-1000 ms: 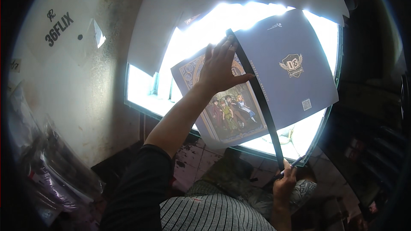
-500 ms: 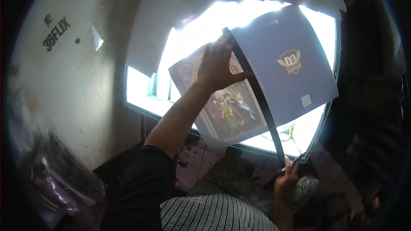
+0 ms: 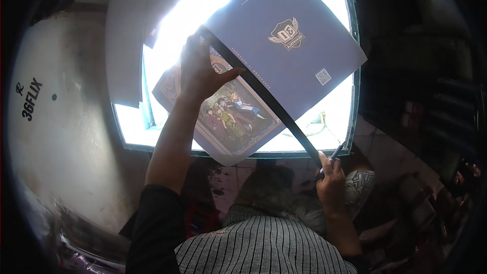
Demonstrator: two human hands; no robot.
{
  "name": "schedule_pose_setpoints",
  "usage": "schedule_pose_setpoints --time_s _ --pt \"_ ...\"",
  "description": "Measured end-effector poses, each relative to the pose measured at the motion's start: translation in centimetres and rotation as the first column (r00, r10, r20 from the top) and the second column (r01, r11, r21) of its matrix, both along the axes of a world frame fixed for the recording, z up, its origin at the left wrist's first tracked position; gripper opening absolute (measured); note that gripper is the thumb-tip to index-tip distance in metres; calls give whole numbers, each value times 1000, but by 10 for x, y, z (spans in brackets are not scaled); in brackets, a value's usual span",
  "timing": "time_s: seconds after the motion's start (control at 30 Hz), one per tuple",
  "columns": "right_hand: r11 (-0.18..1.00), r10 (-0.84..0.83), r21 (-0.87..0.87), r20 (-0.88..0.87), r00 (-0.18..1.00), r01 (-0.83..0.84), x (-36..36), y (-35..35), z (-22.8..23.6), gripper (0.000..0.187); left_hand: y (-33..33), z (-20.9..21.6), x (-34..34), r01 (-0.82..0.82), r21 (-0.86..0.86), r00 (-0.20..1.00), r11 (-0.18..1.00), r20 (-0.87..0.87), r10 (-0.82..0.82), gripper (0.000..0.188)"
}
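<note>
A blue printed cover sheet (image 3: 299,66) lies slanted on a brightly lit glass panel, with a winged badge on its right half and cartoon figures on its left. Across its middle runs a long black straight strip (image 3: 269,99), like a ruler. My left hand (image 3: 200,73) presses on the far end of the strip, fingers stretched out and thumb spread over its edge; glare washes out the fingertips. At the strip's near end, my right hand (image 3: 331,180) is closed round a slim dark pen-like tool (image 3: 337,150), its fingers touching the strip.
The lit panel (image 3: 152,134) has a dark-edged glass rim. Pale sheets (image 3: 124,56) lean over its left and far sides. Left of it stands a large whitish board (image 3: 66,137). A tiled floor (image 3: 225,182) shows below, with dim clutter (image 3: 421,203) at the right.
The view has shifted, so the panel, cover and hands sit further left and higher. Both hands keep their places on the strip, and the right hand still holds the pen-like tool.
</note>
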State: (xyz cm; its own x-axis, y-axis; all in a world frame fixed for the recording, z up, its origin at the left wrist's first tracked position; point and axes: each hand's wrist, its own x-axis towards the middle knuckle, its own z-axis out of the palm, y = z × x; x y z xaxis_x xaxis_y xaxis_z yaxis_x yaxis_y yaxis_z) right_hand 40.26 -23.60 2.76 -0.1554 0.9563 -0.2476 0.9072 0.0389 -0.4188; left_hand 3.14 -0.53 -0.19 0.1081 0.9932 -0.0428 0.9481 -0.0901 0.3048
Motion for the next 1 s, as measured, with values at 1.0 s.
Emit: schedule_pose_setpoints --time_s 1.0 --pt "916 284 398 -716 638 40 -179 277 -20 15 5 18 10 -120 -169 986 978 -137 97 130"
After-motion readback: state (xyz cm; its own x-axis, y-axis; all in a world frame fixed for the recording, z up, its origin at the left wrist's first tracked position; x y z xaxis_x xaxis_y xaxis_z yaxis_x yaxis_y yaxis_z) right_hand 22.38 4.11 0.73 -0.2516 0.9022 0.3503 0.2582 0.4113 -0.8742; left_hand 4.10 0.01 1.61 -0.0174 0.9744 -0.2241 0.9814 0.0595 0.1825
